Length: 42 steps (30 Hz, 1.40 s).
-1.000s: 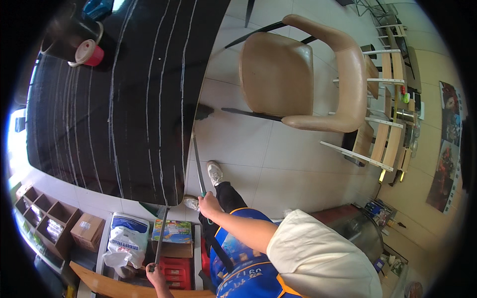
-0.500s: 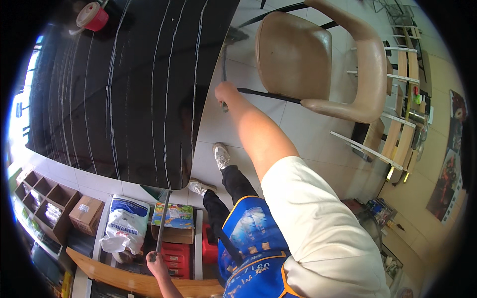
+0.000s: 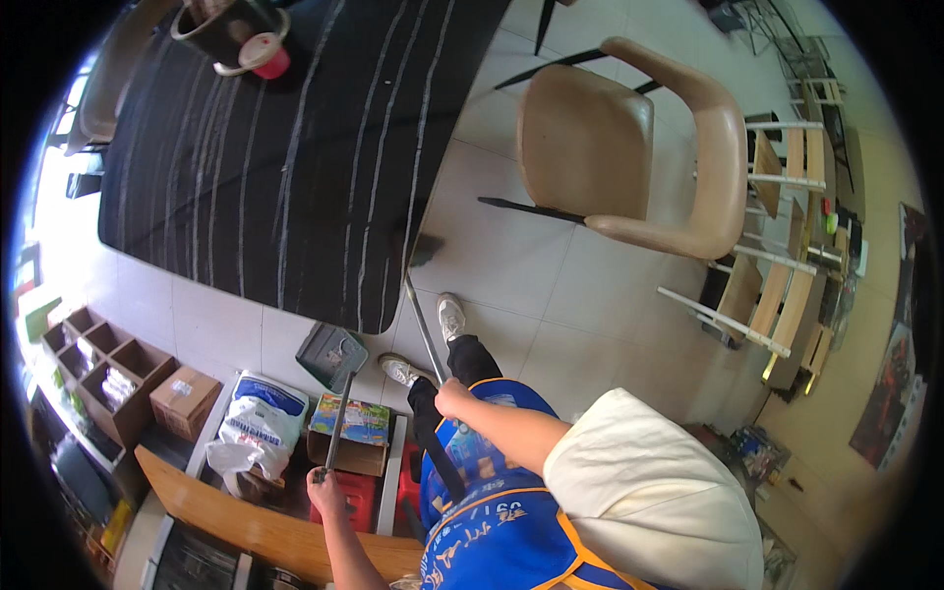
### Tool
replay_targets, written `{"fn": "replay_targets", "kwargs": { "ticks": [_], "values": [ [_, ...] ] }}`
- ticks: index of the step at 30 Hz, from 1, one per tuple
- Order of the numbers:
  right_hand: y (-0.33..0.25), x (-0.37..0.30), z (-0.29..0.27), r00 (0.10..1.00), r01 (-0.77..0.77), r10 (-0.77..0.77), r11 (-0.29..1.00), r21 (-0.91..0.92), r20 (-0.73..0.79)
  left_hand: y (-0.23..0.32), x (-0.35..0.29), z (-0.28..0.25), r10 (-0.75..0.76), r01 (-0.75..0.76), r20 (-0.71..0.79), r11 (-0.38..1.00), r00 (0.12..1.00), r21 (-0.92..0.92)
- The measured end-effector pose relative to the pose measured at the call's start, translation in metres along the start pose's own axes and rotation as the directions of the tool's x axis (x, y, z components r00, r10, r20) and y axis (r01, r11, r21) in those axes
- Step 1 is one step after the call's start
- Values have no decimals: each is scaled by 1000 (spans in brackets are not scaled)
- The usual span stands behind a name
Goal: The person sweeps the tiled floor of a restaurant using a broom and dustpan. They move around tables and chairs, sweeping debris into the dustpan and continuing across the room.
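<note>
My left hand [image 3: 326, 491] is closed around the upper end of the long handle of a grey-green dustpan [image 3: 330, 356]. The pan lies on the floor at the table's near corner, just left of my shoes. In front of my apron, my right hand [image 3: 453, 399] grips the grey stick of a broom [image 3: 424, 326]. That stick slants away toward the table edge. Dark bristles [image 3: 427, 250] show on the tiles beside the edge; the tabletop hides part of the broom.
A black table [image 3: 265, 197] with white streaks fills the far left, bearing a red-and-white cup [image 3: 265, 56] and a dark pot [image 3: 211, 34]. A beige chair [image 3: 588, 138] stands at the right. Near left are a carton [image 3: 185, 402], a white bag [image 3: 254, 433] and a compartmented box [image 3: 108, 374].
My right hand has come back from beside the chair to my apron, drawing the broom nearer. The view has shifted, and the dustpan, mostly hidden under the table before, shows more fully.
</note>
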State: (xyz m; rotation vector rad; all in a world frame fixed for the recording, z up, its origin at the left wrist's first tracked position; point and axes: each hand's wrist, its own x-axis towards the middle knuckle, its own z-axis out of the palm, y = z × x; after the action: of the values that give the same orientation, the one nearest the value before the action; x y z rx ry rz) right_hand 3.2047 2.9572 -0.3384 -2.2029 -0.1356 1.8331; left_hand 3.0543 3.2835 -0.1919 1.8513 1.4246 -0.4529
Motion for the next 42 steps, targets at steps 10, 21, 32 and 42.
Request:
{"fn": "replay_targets", "kwargs": {
  "ticks": [10, 21, 32, 42],
  "values": [
    [37, -109, -68, 962, -126, 273, 529, 839, -27, -25, -54, -38, -280, 153, -95, 743, 955, -652],
    [14, -62, -109, 853, -229, 521, 353, 907, 12, -47, -2, -97, -311, 91, -132, 610, 941, -787],
    [-199, 11, -20, 898, -253, 428, 311, 916, 102, 7, 151, -187, 462, -436, -34, 855, 886, 280],
    [-191, 6, -43, 861, -160, 498, 456, 875, -103, 125, 208, -222, 562, -672, 380, 527, 735, 520]
  ]
}}
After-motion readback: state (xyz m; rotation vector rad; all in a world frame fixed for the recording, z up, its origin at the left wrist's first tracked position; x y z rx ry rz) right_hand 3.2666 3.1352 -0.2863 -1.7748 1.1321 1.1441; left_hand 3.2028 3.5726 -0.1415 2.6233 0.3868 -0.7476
